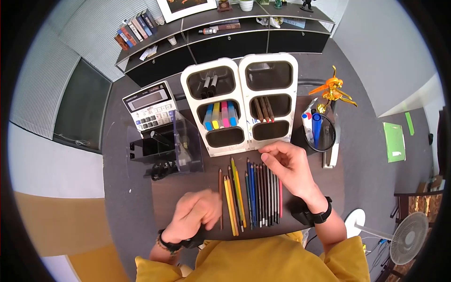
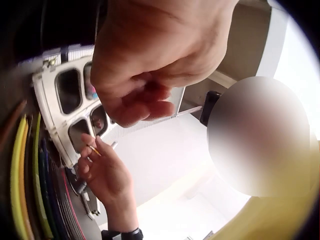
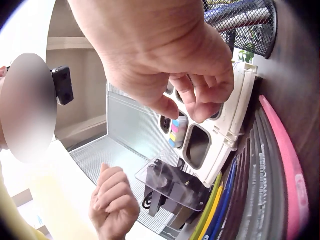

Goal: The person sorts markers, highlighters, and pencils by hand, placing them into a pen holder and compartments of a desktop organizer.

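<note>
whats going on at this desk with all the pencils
Someone in a yellow top is sitting over a row of colored wooden pencils laid side by side on a dark tabletop. Their right hand is by the lower edge of a white plastic organizer, but whether it grips anything small is unclear. Their left hand, loosely curled, is at the row's left end. The organizer already holds brown pencils and colored highlighters.

Left hand (image 1: 199,210) partly blurred; pencils (image 2: 18,172) cut off below, both wrist views.
</note>
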The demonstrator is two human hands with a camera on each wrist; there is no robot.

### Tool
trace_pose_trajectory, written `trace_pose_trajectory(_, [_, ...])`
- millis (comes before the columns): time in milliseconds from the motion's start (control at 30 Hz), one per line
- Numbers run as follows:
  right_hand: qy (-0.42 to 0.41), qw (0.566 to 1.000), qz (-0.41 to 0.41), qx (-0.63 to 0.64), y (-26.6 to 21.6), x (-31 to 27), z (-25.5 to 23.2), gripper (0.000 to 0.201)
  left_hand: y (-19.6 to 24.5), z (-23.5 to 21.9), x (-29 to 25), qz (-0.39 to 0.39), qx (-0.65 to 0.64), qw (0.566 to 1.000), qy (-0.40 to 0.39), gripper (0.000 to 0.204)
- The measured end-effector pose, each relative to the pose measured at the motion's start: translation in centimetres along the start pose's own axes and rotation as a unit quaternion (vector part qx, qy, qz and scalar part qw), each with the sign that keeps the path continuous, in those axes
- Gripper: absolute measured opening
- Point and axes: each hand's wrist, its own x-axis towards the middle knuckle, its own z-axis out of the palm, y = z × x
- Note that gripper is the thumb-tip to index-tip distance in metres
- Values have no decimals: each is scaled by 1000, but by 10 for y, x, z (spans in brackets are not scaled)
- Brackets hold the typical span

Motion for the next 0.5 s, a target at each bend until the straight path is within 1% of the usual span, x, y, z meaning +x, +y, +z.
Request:
trace_pose_trajectory(33, [-14,1000,20,0,-2,-1,-2,13,4,-5,-14,18,21,1000,11,41])
trace_pose_trajectory(67, [-28,999,39,0,-4,-2,-3,14,14,-10,-26,31,116,993,21,43])
trace_pose_trajectory(100, [-27,999,40,0,-5,-2,-3,14,20,-17,-36,53,172,983,36,49])
trace_pose_trajectory(133, [-26,999,44,5,-3,-1,-1,14,22,-22,-45,84,210,973,52,60])
trace_pose_trajectory(200, [7,1000,-18,9,3,0,1,12,21,-37,-65,119,203,969,76,68])
trace_pose_trajectory(233, [7,1000,-17,12,2,-1,2,11,18,-44,-74,114,203,970,76,68])
trace_pose_trajectory(300, [9,1000,-12,18,4,0,2,11,17,-48,-86,79,185,972,120,70])
trace_pose_trajectory(333, [10,1000,-11,22,4,0,2,10,15,-48,-92,77,185,972,122,70])
trace_pose_trajectory(400, [9,999,-5,35,-3,0,2,10,15,-34,-90,-48,316,935,156,63])
trace_pose_trajectory(433, [6,999,13,41,-6,0,2,9,12,-32,-90,-36,287,949,122,54])
trace_pose_trajectory(467, [4,998,32,48,-8,0,1,9,8,-29,-90,-22,307,945,111,38])
trace_pose_trajectory(500, [-1,998,29,50,-6,0,0,9,6,-16,-83,4,326,940,105,29])
